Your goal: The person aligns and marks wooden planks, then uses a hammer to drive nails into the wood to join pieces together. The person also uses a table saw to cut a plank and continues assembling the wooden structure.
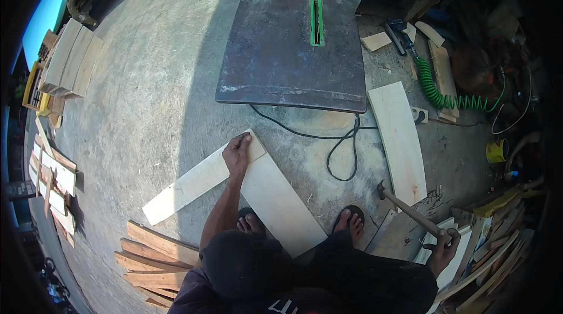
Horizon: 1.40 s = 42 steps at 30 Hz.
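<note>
Two pale wooden boards meet at a corner in front of me. One long board [187, 191] slants down to the left, and a wider board [281, 205] runs down toward my feet. My left hand [237, 152] is closed over the corner where they meet, its fingers pressing on the wood near the top end. Out at the lower right, my right hand [444, 249] grips a hammer [413, 214] near the end of its wooden handle. The hammer's head points away to the upper left, apart from the boards.
A dark saw table [287, 50] with a green-edged slot stands ahead, a black cable [305, 134] below it. Another pale board [399, 144] lies to the right. Beyond are a green coiled air hose [434, 91] and a nail gun [397, 35]. Wood offcuts [155, 261] are piled lower left.
</note>
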Each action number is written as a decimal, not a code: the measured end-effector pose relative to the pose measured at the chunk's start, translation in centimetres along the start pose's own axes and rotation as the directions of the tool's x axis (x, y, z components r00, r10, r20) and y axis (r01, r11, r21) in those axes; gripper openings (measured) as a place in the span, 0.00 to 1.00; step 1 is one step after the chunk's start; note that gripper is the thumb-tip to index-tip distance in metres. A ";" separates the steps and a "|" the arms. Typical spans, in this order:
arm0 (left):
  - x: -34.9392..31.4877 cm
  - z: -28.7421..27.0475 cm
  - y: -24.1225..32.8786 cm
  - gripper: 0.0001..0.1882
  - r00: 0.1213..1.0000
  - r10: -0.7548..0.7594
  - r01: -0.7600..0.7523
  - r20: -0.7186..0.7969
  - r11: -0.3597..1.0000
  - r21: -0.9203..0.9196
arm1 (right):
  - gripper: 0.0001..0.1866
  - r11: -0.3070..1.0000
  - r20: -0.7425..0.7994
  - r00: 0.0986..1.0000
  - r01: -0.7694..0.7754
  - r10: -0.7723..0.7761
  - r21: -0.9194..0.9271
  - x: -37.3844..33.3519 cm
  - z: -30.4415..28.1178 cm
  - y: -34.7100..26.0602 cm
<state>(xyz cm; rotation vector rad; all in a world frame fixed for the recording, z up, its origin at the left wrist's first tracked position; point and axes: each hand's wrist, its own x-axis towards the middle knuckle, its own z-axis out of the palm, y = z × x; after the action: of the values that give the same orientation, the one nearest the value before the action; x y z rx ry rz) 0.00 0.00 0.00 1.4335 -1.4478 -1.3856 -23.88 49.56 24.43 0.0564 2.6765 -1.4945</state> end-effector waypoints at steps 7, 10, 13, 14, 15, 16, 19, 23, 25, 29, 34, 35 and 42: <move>-0.9 0.4 1.0 0.14 0.999 -0.011 0.011 -0.047 1.000 -0.011 | 0.18 0.943 0.638 0.762 0.120 0.112 -0.310 2.7 6.1 2.9; -0.8 0.5 0.5 0.13 0.999 0.006 -0.007 -0.047 1.000 -0.009 | 0.23 0.842 0.845 0.508 0.373 0.167 -0.391 2.3 9.7 3.9; -1.3 0.8 -0.3 0.12 0.997 0.063 -0.062 -0.053 0.998 0.013 | 0.32 0.905 0.863 0.276 -0.161 0.424 -0.393 1.5 17.9 3.6; -1.5 0.9 -0.4 0.12 0.995 0.082 -0.080 -0.059 0.996 0.032 | 0.30 0.899 0.827 0.361 -0.091 0.431 -0.429 0.7 20.0 3.0; -1.2 0.9 -0.2 0.11 0.995 0.081 -0.078 -0.065 0.996 0.047 | 0.28 0.888 0.790 0.445 -0.024 0.421 -0.459 -0.3 22.3 2.2; -1.1 0.9 -0.1 0.11 0.990 0.125 -0.120 -0.070 0.990 0.078 | 0.27 0.908 0.830 0.456 0.101 0.321 -0.407 -0.9 23.7 1.2; -1.2 0.7 0.2 0.10 0.984 0.168 -0.159 -0.054 0.977 0.144 | 0.23 0.856 0.919 0.395 0.472 0.010 -0.212 -2.8 26.6 -1.7; -1.5 0.5 0.1 0.08 0.964 0.267 -0.259 -0.004 0.935 0.242 | 0.23 0.670 0.916 0.211 0.738 -0.341 0.079 -5.2 31.1 -4.8; -1.3 0.1 0.0 0.08 0.960 0.281 -0.272 0.015 0.916 0.293 | 0.23 0.624 0.888 0.185 0.770 -0.421 0.135 -6.0 32.4 -5.7; -1.2 0.5 -0.5 0.08 0.946 0.323 -0.302 -0.017 0.902 0.308 | 0.25 0.539 0.944 0.179 0.843 -0.279 -0.001 -6.4 33.7 -6.4; -1.2 0.9 -0.6 0.07 0.950 0.310 -0.290 -0.041 0.922 0.257 | 0.25 0.550 0.956 0.193 0.834 -0.222 -0.040 -6.2 33.9 -6.4; -1.3 0.9 -0.4 0.11 0.948 0.318 -0.303 -0.011 0.912 0.276 | 0.24 0.557 0.961 0.218 0.826 -0.169 -0.089 -6.2 33.8 -6.2; -1.8 -3.6 2.8 0.50 0.877 0.307 -0.479 0.369 0.596 0.644 | 0.23 0.760 0.949 0.301 0.636 -0.089 -0.131 -6.8 29.7 -2.8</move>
<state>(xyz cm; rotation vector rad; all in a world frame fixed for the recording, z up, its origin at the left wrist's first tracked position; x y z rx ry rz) 3.07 0.48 3.83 1.2588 -2.4806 -0.6959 -15.92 22.82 11.85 -1.1833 1.9695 -0.4355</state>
